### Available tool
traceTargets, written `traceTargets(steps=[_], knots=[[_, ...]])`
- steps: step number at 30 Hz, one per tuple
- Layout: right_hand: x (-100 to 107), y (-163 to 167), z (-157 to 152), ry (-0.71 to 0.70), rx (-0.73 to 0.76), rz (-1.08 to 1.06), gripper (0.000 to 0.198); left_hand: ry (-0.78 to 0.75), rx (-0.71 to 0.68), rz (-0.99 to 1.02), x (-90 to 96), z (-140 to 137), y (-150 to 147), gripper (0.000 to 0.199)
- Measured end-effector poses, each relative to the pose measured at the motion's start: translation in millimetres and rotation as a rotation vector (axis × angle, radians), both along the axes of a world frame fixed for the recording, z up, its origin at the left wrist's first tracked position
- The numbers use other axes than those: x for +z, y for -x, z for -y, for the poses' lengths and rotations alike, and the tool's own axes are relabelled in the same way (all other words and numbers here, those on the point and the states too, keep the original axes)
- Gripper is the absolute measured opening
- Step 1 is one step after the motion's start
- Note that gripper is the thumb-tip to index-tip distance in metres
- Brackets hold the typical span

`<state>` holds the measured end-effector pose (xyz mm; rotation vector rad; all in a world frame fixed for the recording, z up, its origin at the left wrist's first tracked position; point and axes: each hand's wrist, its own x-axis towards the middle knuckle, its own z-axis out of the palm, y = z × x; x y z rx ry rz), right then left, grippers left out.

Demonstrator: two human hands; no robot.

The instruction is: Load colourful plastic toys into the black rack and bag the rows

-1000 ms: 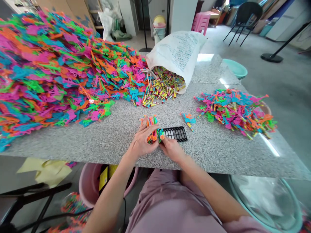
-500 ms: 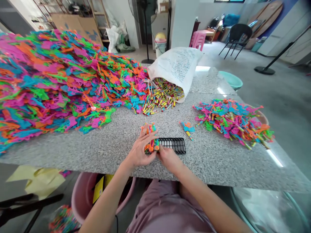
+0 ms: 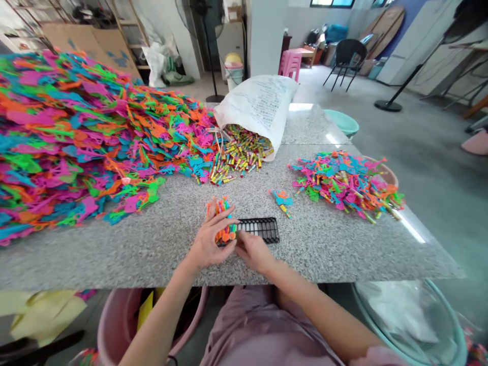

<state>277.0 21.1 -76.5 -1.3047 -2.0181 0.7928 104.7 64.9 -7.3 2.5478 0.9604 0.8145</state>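
A black mesh rack [image 3: 269,231] lies on the table before me. Slim plastic pieces [image 3: 225,236] in orange, green, blue and pink stand side by side in its left end, round orange ends toward me. My left hand [image 3: 209,241] curves around them, its fingers over the tops and its thumb along the near side. My right hand [image 3: 254,251] is closed in a pinch against the rack's near edge, beside the rightmost piece. What its fingertips hold is hidden. Behind the rack lies one blue and orange plastic toy [image 3: 282,199] with a yellow paper tube.
A big heap of bright plastic pieces [image 3: 87,137] covers the table's left. A white sack [image 3: 259,99] spills small printed tubes [image 3: 240,155]. A pile of toys with tubes [image 3: 343,180] lies at right. Below the table edge are a pink tub [image 3: 109,325] and a green tub [image 3: 452,325].
The view has swung slightly to the right, so the table things sit farther left in the picture. Both hands stay at the rack's left end, with little change in their grip.
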Motion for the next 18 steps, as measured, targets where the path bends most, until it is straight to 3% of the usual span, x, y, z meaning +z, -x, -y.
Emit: traceTargets(steps=[3,12,18], knots=[[-8,-8,-1,-0.006,-0.053,-0.072,0.013,0.02,0.054,-0.012,1.0,9,-7,0.045],[-10,-9,0,-0.213,0.055,0.167,0.011,0.034,-0.003,-0.062,4.5,9,3,0.045],[1,-13,1,-0.111,0.147,0.136,0.015,0.037,-0.031,-0.034,6.0,9,2,0.045]])
